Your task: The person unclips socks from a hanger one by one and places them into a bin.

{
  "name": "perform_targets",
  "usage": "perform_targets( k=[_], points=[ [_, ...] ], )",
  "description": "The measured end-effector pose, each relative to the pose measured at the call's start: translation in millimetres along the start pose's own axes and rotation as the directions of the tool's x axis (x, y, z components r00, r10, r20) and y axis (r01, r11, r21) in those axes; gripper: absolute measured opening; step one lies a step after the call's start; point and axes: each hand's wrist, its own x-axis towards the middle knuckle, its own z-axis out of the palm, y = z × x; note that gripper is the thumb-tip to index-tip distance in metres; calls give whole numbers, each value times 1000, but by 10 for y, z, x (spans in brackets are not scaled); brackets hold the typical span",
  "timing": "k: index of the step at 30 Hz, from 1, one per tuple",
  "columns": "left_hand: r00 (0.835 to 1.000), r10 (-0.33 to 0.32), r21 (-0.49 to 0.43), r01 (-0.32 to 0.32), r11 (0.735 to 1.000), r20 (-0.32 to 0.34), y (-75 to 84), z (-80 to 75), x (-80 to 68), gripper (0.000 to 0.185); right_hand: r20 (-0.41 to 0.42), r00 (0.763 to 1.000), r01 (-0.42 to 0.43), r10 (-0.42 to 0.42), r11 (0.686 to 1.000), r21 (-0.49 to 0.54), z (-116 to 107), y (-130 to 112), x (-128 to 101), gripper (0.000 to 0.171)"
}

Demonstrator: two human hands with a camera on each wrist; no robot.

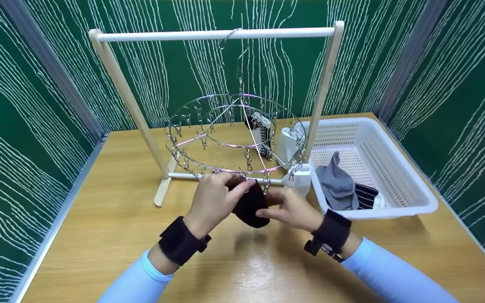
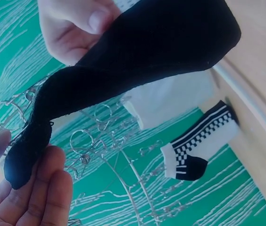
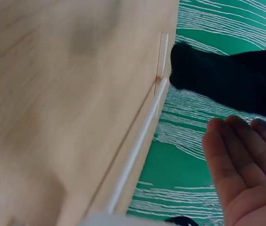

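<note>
A black sock [image 1: 250, 206] hangs between both hands just under the front rim of a round metal clip hanger [image 1: 192, 141]. My left hand [image 1: 236, 185] pinches the sock's upper end close to a clip. In the left wrist view that end [image 2: 24, 160] lies between the thumb and the fingers [image 2: 48, 188]. My right hand [image 1: 267, 208] holds the sock's lower part from the right, thumb on the cloth. The right wrist view shows the black sock [image 3: 227, 80] above the right hand's fingers [image 3: 236, 160].
The hanger hangs from a wooden rack [image 1: 217, 34] on the table [image 1: 99, 227]. A checkered sock [image 1: 263, 130] and white socks [image 1: 299, 179] are clipped at its right side. A white basket [image 1: 411, 185] to the right holds a grey sock [image 1: 337, 185] and a striped one [image 1: 366, 195].
</note>
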Motion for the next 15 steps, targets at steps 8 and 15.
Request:
perform_targets(
  k=[8, 15],
  points=[
    [1000, 3, -26, -3, 1000, -15, 6, 5, 5, 18, 39, 997, -74, 70, 993, 96, 91, 43, 46, 24],
    [1000, 9, -14, -10, 1000, -22, 11, -8, 2, 18, 19, 997, -70, 68, 988, 138, 133, 34, 67, 21]
  ],
)
